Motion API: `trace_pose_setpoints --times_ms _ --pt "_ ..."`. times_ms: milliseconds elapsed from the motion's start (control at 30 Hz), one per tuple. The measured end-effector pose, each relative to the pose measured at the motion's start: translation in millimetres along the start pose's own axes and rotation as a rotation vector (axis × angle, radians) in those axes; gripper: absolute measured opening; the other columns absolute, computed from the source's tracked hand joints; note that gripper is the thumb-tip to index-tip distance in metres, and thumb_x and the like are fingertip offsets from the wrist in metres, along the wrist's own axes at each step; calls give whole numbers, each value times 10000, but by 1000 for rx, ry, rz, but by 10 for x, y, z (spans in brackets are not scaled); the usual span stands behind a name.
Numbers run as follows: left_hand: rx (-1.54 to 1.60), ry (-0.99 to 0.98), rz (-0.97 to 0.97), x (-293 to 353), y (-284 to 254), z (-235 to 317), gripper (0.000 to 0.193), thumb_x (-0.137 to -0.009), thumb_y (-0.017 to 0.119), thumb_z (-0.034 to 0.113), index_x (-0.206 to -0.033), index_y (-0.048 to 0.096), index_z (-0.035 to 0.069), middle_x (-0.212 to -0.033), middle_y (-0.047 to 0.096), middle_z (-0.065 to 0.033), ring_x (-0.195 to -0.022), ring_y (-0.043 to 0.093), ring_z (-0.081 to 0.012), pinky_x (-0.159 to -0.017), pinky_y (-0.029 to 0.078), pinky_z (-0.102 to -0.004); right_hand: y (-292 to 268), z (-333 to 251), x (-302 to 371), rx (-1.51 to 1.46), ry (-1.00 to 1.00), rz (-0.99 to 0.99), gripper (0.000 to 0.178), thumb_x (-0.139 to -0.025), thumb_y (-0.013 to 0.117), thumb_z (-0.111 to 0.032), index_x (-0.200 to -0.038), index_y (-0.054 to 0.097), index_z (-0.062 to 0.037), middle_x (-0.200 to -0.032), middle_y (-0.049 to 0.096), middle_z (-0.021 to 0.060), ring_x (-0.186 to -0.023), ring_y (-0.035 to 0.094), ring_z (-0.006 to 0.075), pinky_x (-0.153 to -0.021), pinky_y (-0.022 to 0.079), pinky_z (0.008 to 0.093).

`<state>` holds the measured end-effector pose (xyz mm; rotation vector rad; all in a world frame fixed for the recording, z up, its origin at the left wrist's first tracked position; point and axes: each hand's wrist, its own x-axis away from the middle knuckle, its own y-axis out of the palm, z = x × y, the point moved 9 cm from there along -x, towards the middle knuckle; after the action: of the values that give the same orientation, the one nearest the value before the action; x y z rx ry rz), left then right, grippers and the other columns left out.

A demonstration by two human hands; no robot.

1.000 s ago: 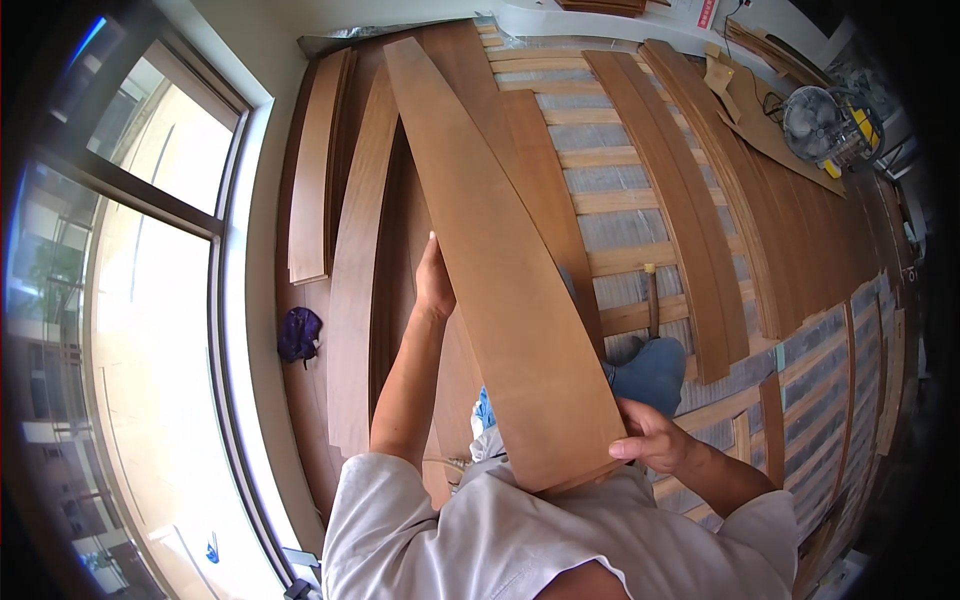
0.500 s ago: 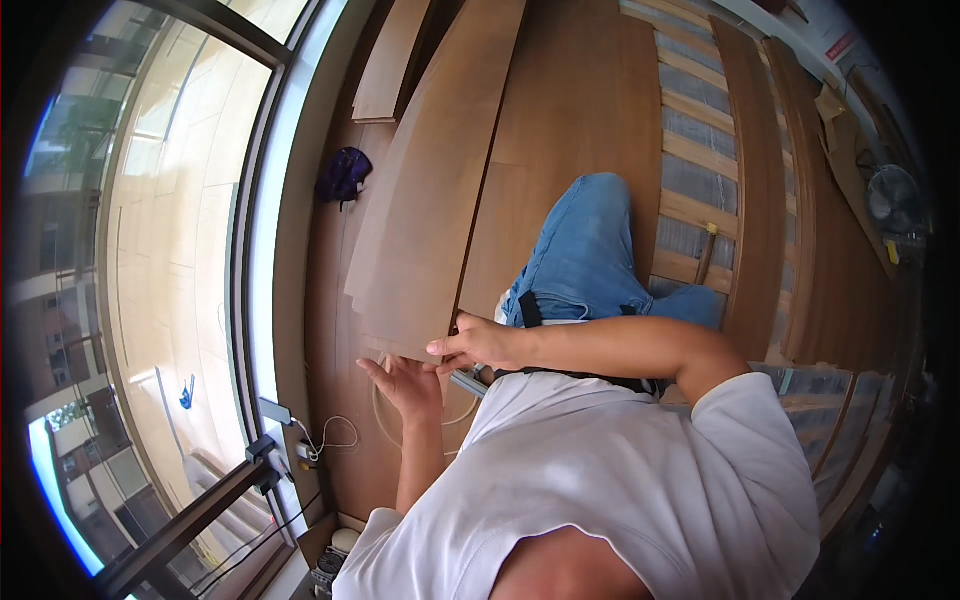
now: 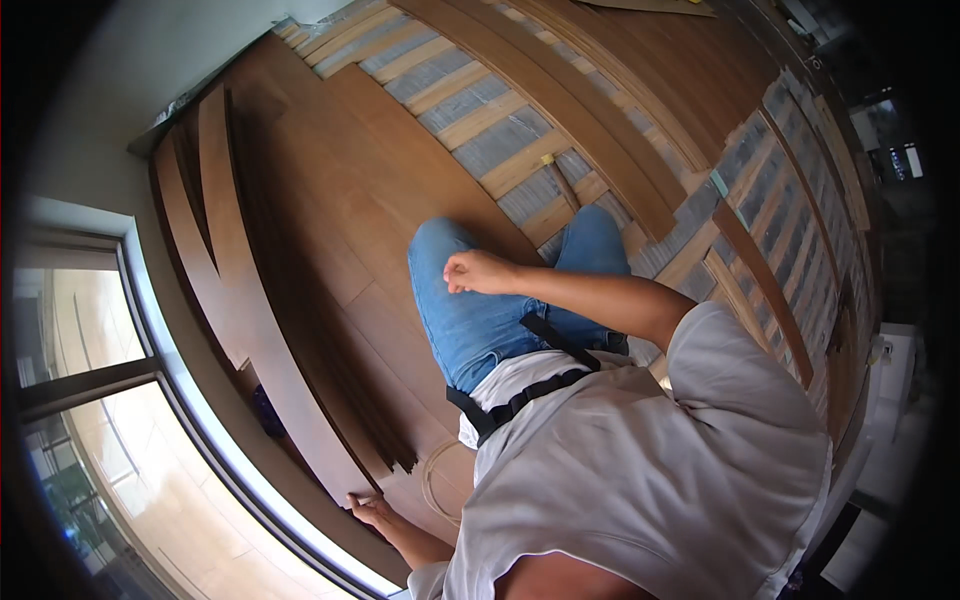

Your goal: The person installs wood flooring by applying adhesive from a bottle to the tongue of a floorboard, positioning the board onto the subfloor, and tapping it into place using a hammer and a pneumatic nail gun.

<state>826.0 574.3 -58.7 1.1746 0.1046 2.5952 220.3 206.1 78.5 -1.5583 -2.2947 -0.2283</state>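
Observation:
A long brown floorboard lies at the left, its near end raised in my left hand. The thumb rests at the board's end, and some fingers are hidden beneath it. To its right sits a stack of similar floorboards, with uneven near ends. My right hand is lifted over my jeans-clad thigh, apart from the boards. Its fingers are curled together and nothing shows in them.
Laid wooden flooring spreads ahead. Beyond it, pale battens cross grey sheeting, with a hammer-like tool there. A dark purple bundle lies by the window frame. A pale cord loops near my waist.
The view has swung right, showing more battens. My right hand has left the board corner and moved over my thigh. My left hand now grips one board, which sits left of the stack.

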Motion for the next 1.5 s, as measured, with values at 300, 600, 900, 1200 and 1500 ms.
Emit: trace_pose_setpoints --times_ms 300,600,900,1200,1500 --pt "-1002 141 395 634 205 515 617 -935 454 497 -1200 513 -57 -1036 571 -258 -796 603 -346 -664 556 -425 -2163 782 2036 -265 70 955 180 -952 484 -151 -1006 585 -13 -852 678 105 -758 648 156 -679 513 268" --pt "-1539 728 -93 906 2290 104 366 -921 466 272 -1063 544 -56 -845 581 -195 -662 559 -260 -598 499 -372 -1938 1518 3434 -339 -2 1646 157 -962 475 -108 -1009 586 -8 -768 665 78 -708 638 135 -658 507 257" --pt "-1878 198 -993 1758 4132 -1928 310 -901 565 276 -1036 567 -4 -891 611 -75 -772 611 -209 -713 536 -318 -1380 2483 4030 -774 136 1708 167 -906 497 -116 -951 598 8 -742 662 90 -668 629 151 -600 508 276" --pt "-2014 355 -1228 2482 5467 -2561 386 -938 494 318 -1145 561 0 -1019 640 -125 -905 637 -258 -805 528 -360 -861 3061 4167 -842 350 1647 190 -916 510 -135 -968 597 25 -761 671 104 -684 656 167 -608 524 294" --pt "-1997 255 -1235 2781 5573 -2870 267 -964 517 202 -1133 568 3 -1002 639 -144 -855 645 -239 -738 544 -341 -2438 3841 4231 -980 298 1596 221 -905 546 -209 -1000 585 -14 -825 639 76 -737 618 155 -650 501 271"
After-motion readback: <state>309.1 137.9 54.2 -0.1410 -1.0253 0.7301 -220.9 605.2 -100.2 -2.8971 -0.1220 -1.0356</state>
